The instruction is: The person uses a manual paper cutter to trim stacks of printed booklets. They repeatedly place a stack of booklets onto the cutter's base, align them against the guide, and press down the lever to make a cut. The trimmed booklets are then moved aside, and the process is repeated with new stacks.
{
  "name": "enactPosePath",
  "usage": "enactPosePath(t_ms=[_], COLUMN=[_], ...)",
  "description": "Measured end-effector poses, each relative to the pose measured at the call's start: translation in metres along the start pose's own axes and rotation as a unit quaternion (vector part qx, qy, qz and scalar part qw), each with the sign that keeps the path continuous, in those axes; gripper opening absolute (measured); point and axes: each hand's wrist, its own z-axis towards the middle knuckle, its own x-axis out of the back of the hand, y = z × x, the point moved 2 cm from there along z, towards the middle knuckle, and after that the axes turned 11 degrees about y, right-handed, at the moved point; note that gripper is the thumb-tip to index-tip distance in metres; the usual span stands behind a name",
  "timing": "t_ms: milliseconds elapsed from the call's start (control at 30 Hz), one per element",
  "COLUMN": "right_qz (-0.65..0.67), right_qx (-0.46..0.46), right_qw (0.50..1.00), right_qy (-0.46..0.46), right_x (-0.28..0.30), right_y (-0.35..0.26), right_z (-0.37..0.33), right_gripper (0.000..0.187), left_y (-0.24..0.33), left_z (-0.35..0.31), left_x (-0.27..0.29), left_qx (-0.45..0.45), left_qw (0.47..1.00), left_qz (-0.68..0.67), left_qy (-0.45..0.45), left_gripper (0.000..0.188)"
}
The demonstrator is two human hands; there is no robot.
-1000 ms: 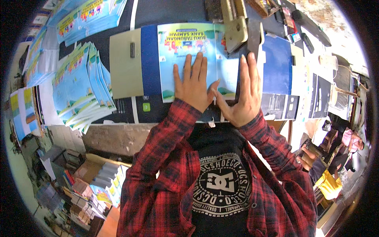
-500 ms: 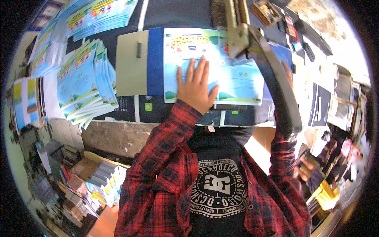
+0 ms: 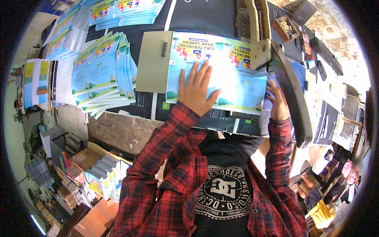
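A glossy printed cover sheet (image 3: 241,93), blue and green with cartoon figures, lies on the bed of a lever paper cutter. My left hand (image 3: 197,89) rests flat on its middle, fingers spread. At the sheet's right edge my right hand (image 3: 279,104) has its fingers bent around the border; the exact hold is partly hidden. Just right of that hand runs the dark, curved blade arm (image 3: 292,94), joined to a worn metal bracket (image 3: 260,53) at the top. A grey-green board (image 3: 152,63) with a small dark bar touches the sheet's left side.
Fanned printed sheets (image 3: 94,75) lie to the left, and another stack (image 3: 130,12) sits behind them. A small wooden box (image 3: 285,28) stands at the far right. Below left, a carton (image 3: 104,172) holds packed booklets. A person in yellow (image 3: 320,215) is at the lower right.
The printed sheet has shifted left over the blue strip, up to the grey-green board, with my left hand on it. My right hand has come from behind the blade arm to the sheet's right edge.
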Motion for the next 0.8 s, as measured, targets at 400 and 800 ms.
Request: enactPosePath(t_ms=[400,800], right_qz=[-0.190,-0.433], right_qx=[0.204,0.421], right_qw=[0.960,0.794], right_qy=[0.013,-0.070], right_x=[0.016,-0.069], right_y=[-0.074,-0.181], right_z=[0.002,-0.100], right_gripper=[0.063,0.084], left_y=[-0.013,-0.013], left_z=[-0.001,-0.001], left_x=[0.003,0.003], left_qx=[-0.004,-0.010], left_qw=[1.000,1.000], left_qz=[0.018,0.025], left_qy=[0.010,0.013], left_gripper=[0.069,0.068])
